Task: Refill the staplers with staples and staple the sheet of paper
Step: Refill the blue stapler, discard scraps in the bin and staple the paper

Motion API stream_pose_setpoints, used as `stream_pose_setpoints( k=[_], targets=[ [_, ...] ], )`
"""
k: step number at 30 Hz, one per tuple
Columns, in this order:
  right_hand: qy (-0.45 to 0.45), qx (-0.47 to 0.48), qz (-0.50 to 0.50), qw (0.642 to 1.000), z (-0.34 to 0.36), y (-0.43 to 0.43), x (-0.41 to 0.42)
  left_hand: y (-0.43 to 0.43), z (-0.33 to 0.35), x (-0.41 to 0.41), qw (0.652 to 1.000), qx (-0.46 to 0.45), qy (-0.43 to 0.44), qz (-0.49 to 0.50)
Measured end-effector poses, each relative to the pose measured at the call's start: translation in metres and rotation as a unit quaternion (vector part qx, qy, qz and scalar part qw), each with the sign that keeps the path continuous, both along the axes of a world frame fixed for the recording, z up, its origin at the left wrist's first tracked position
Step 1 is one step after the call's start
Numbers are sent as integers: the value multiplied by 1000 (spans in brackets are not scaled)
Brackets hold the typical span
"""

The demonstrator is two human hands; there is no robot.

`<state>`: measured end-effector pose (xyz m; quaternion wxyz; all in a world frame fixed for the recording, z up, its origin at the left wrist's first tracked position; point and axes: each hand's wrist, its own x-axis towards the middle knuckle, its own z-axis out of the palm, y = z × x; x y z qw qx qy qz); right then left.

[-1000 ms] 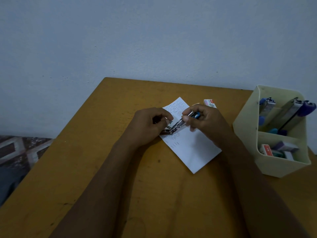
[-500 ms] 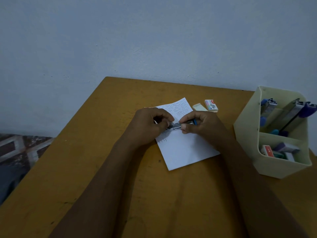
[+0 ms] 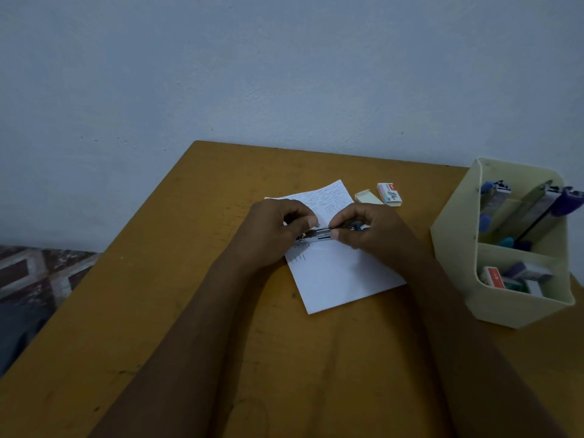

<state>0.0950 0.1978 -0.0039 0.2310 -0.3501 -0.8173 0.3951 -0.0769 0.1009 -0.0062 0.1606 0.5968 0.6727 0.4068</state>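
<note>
Ctr frame: small stapler [image 3: 325, 233] lies horiz. betw. both hands, over the sheet of paper [image 3: 341, 273] on the desk [image 3: 158, 311]. Left hand [image 3: 275, 232] pinches its left end, fingers curled; right hand [image 3: 369, 232] grips the right, blue end. Staple box [image 3: 389, 193] sits just upper right of the paper.

The tabletop [image 3: 158, 311] lies bare left of the sheet of paper [image 3: 341, 279]. On the right a tall cream organizer [image 3: 458, 263] blocks the way. Behind the paper a staple box [image 3: 389, 193] and what may be its sleeve [image 3: 365, 196] crowd the strip before the wall [image 3: 284, 74].
</note>
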Motion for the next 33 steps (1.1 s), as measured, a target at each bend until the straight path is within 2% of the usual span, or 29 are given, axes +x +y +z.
stream_pose_setpoints(
  k=[5, 11, 13, 16, 23, 28, 33],
  targets=[
    [-14, 76, 5, 997, 0, -4, -4, 0, 0, 1, 1000, -7, 5, 4],
    [5, 192, 5, 981, -8, -8, -12, 2, -3, 2, 1000, -1, -6, 14],
    [20, 202, 1, 979, -9, -10, -13, 2, -4, 1, 1000, 5, -11, 10],
    [32, 182, 2, 983, -10, -12, -16, 2, -4, 0, 1000, 6, -22, 11],
    [57, 42, -8, 997, -4, -11, -14, 1, -3, 2, 999, 41, -13, -19],
    [35, -47, 0, 998, 2, -11, -12, -1, -5, 3, 999, 39, 5, -28],
    [5, -70, 16, 997, 6, -10, -11, 1, -5, 4, 999, 27, 39, -27]
  ],
)
